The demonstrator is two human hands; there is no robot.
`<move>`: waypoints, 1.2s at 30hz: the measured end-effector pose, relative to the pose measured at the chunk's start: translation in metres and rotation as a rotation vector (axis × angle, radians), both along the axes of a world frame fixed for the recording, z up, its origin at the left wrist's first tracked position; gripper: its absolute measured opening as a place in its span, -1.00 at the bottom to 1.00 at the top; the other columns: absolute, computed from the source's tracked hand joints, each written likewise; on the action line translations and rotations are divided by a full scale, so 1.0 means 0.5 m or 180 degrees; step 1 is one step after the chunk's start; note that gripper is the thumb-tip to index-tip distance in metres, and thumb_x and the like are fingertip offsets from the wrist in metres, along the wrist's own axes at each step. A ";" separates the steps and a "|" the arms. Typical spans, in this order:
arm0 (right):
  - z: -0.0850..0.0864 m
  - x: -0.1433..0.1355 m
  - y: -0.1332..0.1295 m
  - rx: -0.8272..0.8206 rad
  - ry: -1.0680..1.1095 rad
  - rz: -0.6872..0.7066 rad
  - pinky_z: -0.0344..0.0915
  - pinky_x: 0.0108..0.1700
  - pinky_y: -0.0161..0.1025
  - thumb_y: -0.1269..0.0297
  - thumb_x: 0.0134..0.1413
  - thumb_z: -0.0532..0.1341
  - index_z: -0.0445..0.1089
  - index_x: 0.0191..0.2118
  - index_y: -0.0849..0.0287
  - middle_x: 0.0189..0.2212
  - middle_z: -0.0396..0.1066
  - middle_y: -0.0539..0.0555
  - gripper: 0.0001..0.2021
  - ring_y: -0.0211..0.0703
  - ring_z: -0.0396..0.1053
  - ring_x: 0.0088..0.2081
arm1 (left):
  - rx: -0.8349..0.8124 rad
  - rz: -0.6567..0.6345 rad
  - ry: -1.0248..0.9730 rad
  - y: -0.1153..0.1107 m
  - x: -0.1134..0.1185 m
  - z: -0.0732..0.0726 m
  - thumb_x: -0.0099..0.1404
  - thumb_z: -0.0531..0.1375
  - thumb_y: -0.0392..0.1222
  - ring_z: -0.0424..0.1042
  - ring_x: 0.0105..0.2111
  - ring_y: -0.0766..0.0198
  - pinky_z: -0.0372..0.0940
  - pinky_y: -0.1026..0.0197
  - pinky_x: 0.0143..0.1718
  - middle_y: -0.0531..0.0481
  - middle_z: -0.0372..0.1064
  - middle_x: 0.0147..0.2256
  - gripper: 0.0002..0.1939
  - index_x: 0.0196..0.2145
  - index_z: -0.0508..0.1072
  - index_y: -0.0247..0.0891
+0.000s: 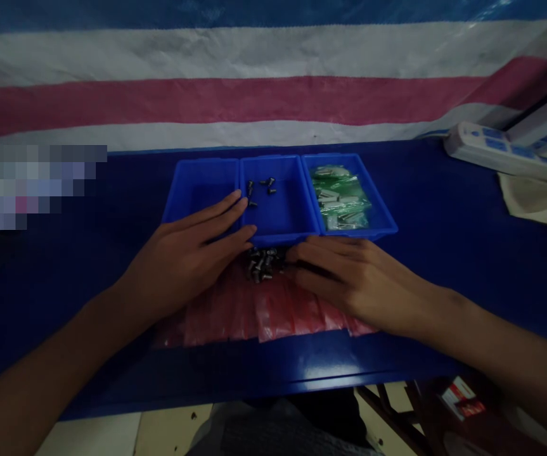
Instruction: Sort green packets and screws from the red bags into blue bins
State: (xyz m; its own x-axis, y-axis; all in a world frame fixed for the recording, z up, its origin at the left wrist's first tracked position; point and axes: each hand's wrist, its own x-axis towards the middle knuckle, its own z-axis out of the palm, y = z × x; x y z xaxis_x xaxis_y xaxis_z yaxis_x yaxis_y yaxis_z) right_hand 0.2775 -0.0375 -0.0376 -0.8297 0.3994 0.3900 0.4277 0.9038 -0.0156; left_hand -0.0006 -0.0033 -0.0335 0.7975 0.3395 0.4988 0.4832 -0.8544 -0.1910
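"What's at the left?"

"A blurred patch over the glossy blue tabletop [125, 380], pale floor tiles [168, 434] below its front edge. Then the left hand [182, 266], released, fingers stretched over the left tray [206, 163] and reaching the middle tray [287, 212]."

"And the screws?"

"A few loose screws [250, 187] lie in the middle tray; the screw pile [260, 266] sits just in front, at the upper part of the red bags [273, 310]."

"The right hand [353, 272]?"

"Fingers bent at the pile; I can't tell whether they grasp a screw. Behind it, the right tray [383, 218] holds green bags [344, 193]."

"Farther right?"

"A power strip [487, 145] beside a pale cloth [539, 196]. A striped sheet [254, 54], blue, white and red, spans the back."
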 end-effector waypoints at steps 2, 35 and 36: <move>-0.003 0.000 0.001 0.0046 0.0078 0.0043 0.55 -0.23 -0.13 0.56 0.47 0.08 0.53 -0.27 0.34 -0.18 0.58 0.20 -0.69 -0.03 0.54 -0.24 | 0.0003 0.0004 0.0024 0.000 0.002 0.004 0.56 0.16 -0.35 0.44 0.26 0.02 0.47 0.05 0.27 -0.39 0.49 0.17 -0.78 0.07 0.52 -0.43; 0.039 -0.006 -0.013 -0.3397 0.2085 -0.0447 0.44 -0.51 -0.40 0.28 0.40 0.32 0.59 -0.19 0.20 -0.45 0.59 -0.01 -0.86 -0.28 0.53 -0.53 | -0.0081 0.0194 0.0071 -0.006 0.000 0.005 0.62 0.07 -0.26 0.39 0.29 0.12 0.42 0.13 0.32 -0.26 0.48 0.20 -0.74 0.08 0.52 -0.34; 0.038 -0.007 -0.012 -0.3751 0.2315 -0.0513 0.47 -0.52 -0.39 0.24 0.40 0.32 0.59 -0.15 0.19 -0.46 0.60 -0.01 -0.86 -0.27 0.53 -0.56 | -0.0014 0.0149 0.0094 -0.005 0.001 0.005 0.60 0.10 -0.28 0.40 0.28 0.10 0.43 0.11 0.30 -0.30 0.49 0.18 -0.76 0.07 0.52 -0.35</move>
